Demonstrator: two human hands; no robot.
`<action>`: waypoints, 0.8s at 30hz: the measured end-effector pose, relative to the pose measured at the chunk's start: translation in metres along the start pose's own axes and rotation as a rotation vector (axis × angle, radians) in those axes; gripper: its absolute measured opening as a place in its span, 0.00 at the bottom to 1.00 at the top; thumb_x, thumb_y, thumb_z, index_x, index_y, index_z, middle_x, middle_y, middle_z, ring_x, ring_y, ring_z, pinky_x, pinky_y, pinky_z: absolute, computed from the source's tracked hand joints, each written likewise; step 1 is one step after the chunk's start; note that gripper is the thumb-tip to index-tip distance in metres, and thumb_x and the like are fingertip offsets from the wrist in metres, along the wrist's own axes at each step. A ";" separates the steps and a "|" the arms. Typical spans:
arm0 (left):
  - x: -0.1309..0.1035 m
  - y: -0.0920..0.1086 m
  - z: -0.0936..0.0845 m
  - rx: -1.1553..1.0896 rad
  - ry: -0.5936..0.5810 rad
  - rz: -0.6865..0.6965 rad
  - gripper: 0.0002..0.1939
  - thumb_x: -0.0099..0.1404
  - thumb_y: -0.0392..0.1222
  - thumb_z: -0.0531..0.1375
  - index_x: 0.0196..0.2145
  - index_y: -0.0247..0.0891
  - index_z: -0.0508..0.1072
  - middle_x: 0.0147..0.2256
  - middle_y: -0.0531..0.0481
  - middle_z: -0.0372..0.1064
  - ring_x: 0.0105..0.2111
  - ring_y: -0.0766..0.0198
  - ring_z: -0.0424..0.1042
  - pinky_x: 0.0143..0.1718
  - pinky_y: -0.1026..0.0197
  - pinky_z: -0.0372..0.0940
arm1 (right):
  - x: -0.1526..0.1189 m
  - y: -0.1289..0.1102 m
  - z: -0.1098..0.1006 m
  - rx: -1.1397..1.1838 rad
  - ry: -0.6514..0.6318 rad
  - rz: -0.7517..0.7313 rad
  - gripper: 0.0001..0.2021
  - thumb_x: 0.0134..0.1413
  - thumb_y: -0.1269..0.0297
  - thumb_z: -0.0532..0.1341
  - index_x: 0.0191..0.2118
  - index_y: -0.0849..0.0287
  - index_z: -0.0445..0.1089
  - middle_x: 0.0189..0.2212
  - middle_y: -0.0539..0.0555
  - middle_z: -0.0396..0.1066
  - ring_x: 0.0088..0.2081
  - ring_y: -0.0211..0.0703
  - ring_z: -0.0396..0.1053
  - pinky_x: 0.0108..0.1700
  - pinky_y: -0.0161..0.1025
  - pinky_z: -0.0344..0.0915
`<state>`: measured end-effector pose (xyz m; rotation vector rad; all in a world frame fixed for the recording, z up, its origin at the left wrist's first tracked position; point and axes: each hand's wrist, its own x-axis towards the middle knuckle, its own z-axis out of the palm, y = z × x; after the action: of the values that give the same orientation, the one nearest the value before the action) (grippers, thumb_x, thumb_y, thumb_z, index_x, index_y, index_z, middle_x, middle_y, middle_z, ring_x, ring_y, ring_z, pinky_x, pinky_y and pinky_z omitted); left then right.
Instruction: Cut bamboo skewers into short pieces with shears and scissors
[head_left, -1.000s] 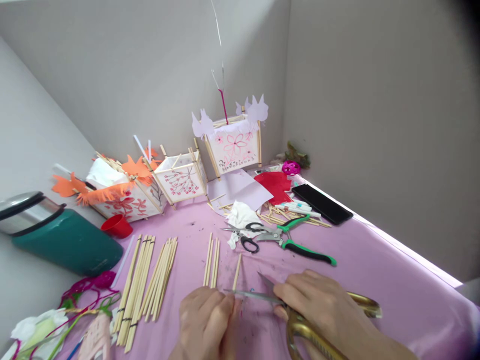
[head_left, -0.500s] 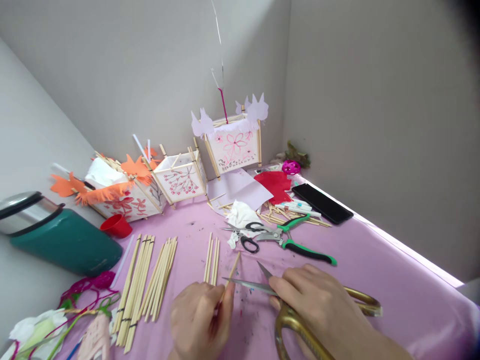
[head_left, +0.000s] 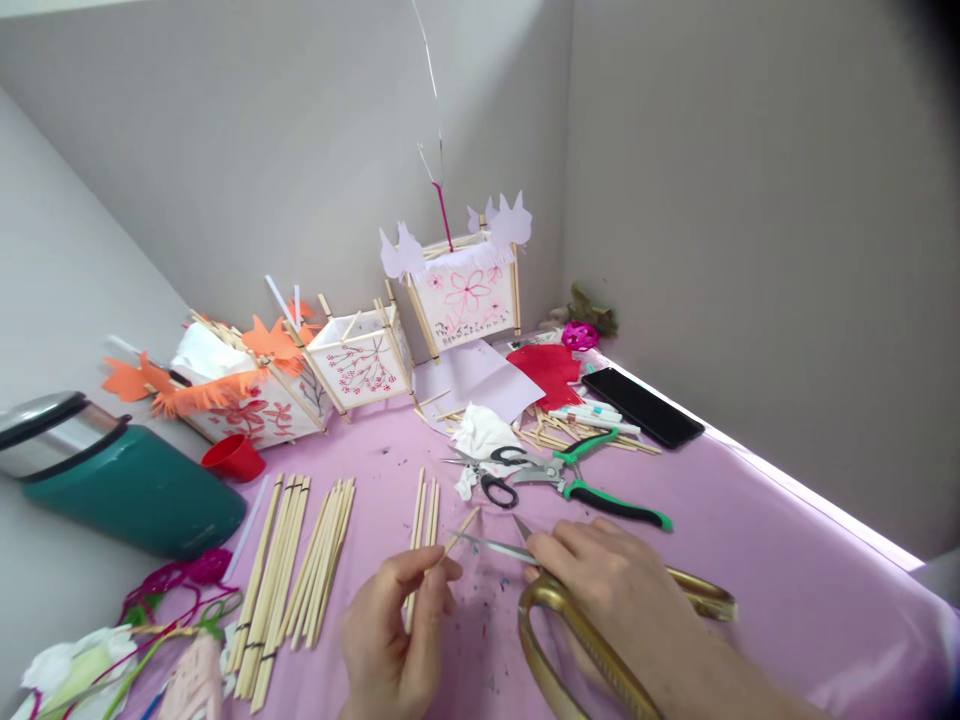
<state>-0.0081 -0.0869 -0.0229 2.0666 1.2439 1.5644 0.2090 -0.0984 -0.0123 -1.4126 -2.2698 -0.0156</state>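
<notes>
Both hands grip: left hand pinching a stick, right hand, palm-down, holding scissors.

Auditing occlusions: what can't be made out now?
Held stick: near end, head view, behind left hand.
Gold scissors: handles, head view, partly behind right hand, cut off by bottom edge.
Wire: top, head view, cut off by top edge.
Flask: lid, head view, cut off by left edge.

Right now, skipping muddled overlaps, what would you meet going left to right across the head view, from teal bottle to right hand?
Teal bottle, red cup, dark-banded sticks, plain sticks, left hand pinching a thin stick, right hand gripping gold-handled scissors.
</notes>
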 end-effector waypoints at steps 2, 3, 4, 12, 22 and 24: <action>0.000 0.000 -0.001 0.032 0.015 0.008 0.07 0.68 0.37 0.56 0.42 0.39 0.73 0.28 0.48 0.77 0.21 0.66 0.73 0.23 0.64 0.71 | -0.002 -0.002 0.001 -0.017 0.030 0.004 0.15 0.47 0.82 0.53 0.36 0.56 0.66 0.31 0.50 0.71 0.30 0.42 0.68 0.38 0.39 0.63; 0.000 0.000 -0.001 0.061 0.029 0.011 0.07 0.68 0.39 0.56 0.41 0.39 0.73 0.28 0.48 0.77 0.21 0.65 0.73 0.23 0.65 0.71 | -0.004 -0.003 0.000 -0.017 0.046 -0.005 0.14 0.48 0.81 0.54 0.37 0.56 0.66 0.32 0.51 0.71 0.31 0.42 0.68 0.38 0.39 0.63; 0.001 0.000 -0.002 0.087 0.039 0.011 0.07 0.68 0.40 0.57 0.40 0.38 0.74 0.27 0.47 0.77 0.21 0.65 0.74 0.23 0.65 0.71 | -0.005 -0.004 0.000 -0.013 0.062 -0.019 0.12 0.49 0.79 0.55 0.37 0.56 0.66 0.32 0.51 0.71 0.31 0.42 0.68 0.38 0.39 0.62; -0.004 0.001 0.005 0.115 0.147 -0.004 0.04 0.66 0.40 0.59 0.35 0.39 0.72 0.25 0.49 0.76 0.21 0.64 0.74 0.22 0.65 0.70 | -0.011 -0.016 -0.023 0.107 0.061 -0.030 0.07 0.50 0.73 0.60 0.35 0.55 0.66 0.30 0.48 0.70 0.31 0.42 0.68 0.38 0.40 0.60; -0.002 0.002 0.000 0.197 0.103 0.086 0.04 0.65 0.39 0.59 0.33 0.39 0.72 0.24 0.50 0.76 0.21 0.65 0.75 0.22 0.67 0.70 | -0.007 -0.016 -0.015 0.041 0.010 0.086 0.12 0.47 0.77 0.58 0.37 0.55 0.70 0.32 0.51 0.73 0.33 0.45 0.71 0.40 0.43 0.62; -0.003 0.000 0.001 0.198 0.127 0.066 0.04 0.66 0.40 0.59 0.33 0.39 0.72 0.24 0.50 0.76 0.22 0.65 0.75 0.23 0.67 0.70 | -0.009 -0.018 -0.015 0.062 0.006 0.085 0.11 0.47 0.75 0.59 0.37 0.55 0.70 0.31 0.50 0.73 0.32 0.45 0.70 0.40 0.43 0.61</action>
<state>-0.0076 -0.0885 -0.0250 2.1764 1.4419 1.6867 0.2030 -0.1181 0.0014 -1.4733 -2.1837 0.0769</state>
